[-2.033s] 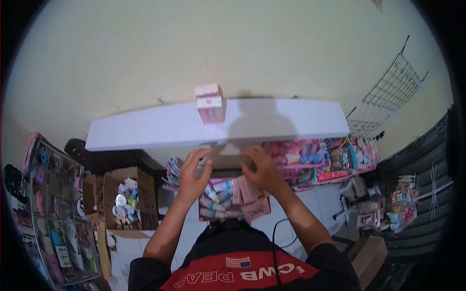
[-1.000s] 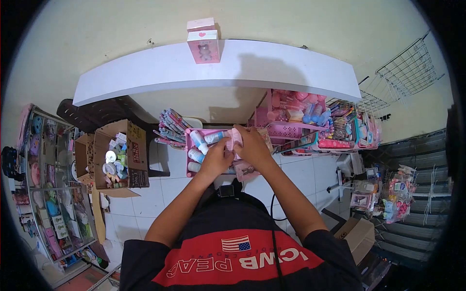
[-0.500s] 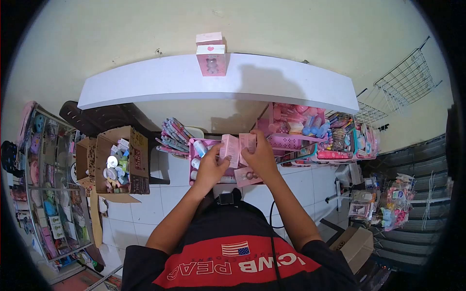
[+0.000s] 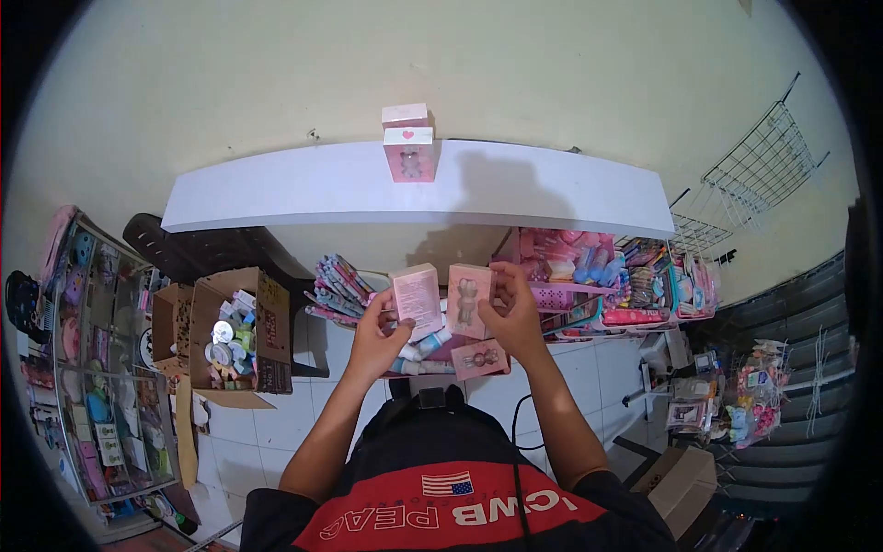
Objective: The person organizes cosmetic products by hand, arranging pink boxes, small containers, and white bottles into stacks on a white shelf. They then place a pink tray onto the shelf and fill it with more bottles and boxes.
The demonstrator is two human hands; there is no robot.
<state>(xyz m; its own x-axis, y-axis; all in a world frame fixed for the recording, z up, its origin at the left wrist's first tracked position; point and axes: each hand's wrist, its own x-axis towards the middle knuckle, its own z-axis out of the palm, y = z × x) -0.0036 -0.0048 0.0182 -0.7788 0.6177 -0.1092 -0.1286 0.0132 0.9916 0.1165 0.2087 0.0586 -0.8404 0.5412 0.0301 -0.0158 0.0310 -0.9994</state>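
My left hand grips a pink box whose printed text side faces me. In my right hand is a second pink box, with a bear shape showing on its front. Both are upright, side by side with a small gap. Below them a third pink bear box lies tilted on the pink basket, among several white and blue bottles. On the white shelf ahead stands another pink bear box, with one more behind it.
An open cardboard box of small items stands left, near a glass display case. Rolled patterned items sit beside the basket. Pink baskets with goods are at right, under wire racks on the wall.
The two held boxes have moved apart and are raised upright. The right one now shows its bear front. The view has tilted, so the shelf sits lower.
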